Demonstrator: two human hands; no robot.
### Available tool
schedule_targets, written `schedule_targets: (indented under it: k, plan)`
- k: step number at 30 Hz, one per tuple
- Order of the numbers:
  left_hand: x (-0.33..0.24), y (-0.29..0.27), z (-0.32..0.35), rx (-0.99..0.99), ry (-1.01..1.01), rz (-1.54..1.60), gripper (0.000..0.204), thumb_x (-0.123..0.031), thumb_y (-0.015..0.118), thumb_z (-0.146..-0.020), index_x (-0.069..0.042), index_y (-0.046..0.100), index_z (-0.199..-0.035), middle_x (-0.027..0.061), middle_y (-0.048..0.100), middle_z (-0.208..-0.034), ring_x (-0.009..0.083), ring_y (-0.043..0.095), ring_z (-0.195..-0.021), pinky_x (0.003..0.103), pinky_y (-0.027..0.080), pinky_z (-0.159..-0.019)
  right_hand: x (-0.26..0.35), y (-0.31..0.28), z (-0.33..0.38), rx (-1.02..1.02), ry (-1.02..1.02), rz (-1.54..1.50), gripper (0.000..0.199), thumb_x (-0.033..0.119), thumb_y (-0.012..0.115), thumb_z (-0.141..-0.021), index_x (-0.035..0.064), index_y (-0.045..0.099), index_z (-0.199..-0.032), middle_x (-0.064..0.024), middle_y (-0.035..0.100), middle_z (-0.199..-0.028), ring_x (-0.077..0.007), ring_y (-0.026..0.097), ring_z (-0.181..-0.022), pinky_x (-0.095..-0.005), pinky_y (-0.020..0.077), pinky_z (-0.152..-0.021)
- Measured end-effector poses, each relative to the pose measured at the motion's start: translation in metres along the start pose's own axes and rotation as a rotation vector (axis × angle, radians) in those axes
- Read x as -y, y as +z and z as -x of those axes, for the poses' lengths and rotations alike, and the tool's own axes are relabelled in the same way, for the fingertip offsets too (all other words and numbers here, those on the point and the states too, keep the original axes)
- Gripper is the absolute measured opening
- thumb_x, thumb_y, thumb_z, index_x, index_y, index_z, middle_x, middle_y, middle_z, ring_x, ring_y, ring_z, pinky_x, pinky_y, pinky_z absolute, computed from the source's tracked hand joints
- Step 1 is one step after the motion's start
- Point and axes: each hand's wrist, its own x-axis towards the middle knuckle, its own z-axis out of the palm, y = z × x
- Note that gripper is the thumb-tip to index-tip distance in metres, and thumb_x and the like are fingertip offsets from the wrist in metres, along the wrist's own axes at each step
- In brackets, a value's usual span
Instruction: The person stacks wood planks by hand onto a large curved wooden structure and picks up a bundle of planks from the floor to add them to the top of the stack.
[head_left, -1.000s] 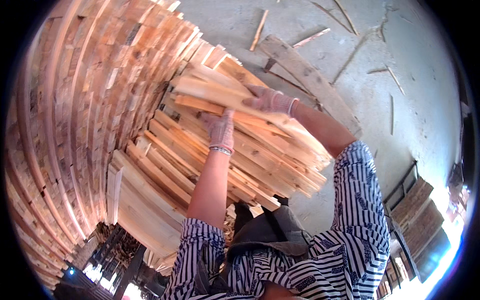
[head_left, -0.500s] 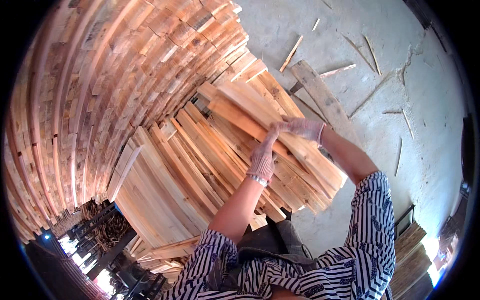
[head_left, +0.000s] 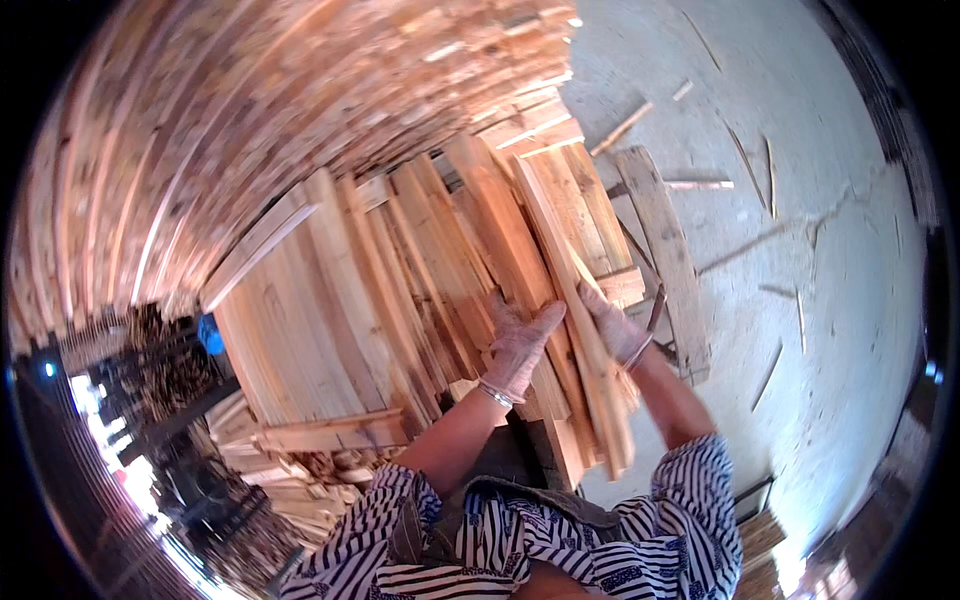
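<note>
We're gripping a long wooden slat point(head_left: 590, 350), left hand point(head_left: 520, 345) spread, right hand point(head_left: 612, 325) closing; the plank stack point(head_left: 400, 290) risks sliding.

A grey concrete floor point(head_left: 840, 300) fills the right side, cracked and strewn with thin wood offcuts point(head_left: 622, 128). A tall wall of stacked timber point(head_left: 250, 130) curves across the top and left, warm orange in sunlight. At the lower left, dark racks of stacked wood point(head_left: 160, 370) stand against bright daylight. More stacked boards point(head_left: 760, 540) sit at the lower right edge.
</note>
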Motion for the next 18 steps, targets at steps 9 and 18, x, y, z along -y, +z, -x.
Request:
schedule_targets:
  k: [9, 18]
  plan:
    - [-0.046, -0.106, 0.056, 0.175, -0.132, 0.043, 0.096, -0.027, 0.081, -0.083, 0.0, 0.019, -0.152, 0.0155, 0.059, -0.13, 0.0225, 0.062, -0.113, 0.034, 0.049, -0.1, 0.049, 0.094, 0.073, 0.237, 0.047, -0.23, 0.081, 0.055, 0.067, -0.09, 0.0004, 0.043, -0.145, -0.0123, 0.06, -0.13, -0.023, 0.062, -0.116, -0.0356, 0.0545, -0.097]
    - [-0.145, -0.226, 0.125, 0.359, 0.268, 0.373, 0.086, -0.01, 0.078, -0.079, -0.011, 0.031, -0.15, 0.0062, 0.057, -0.124, 0.0188, 0.057, -0.114, 0.033, 0.051, -0.095, 0.129, 0.26, 0.143, 0.018, -0.292, 0.032, 0.078, 0.026, 0.084, -0.077, 0.0006, 0.048, -0.141, -0.0054, 0.066, -0.116, -0.0182, 0.063, -0.105, -0.0329, 0.0524, -0.094]
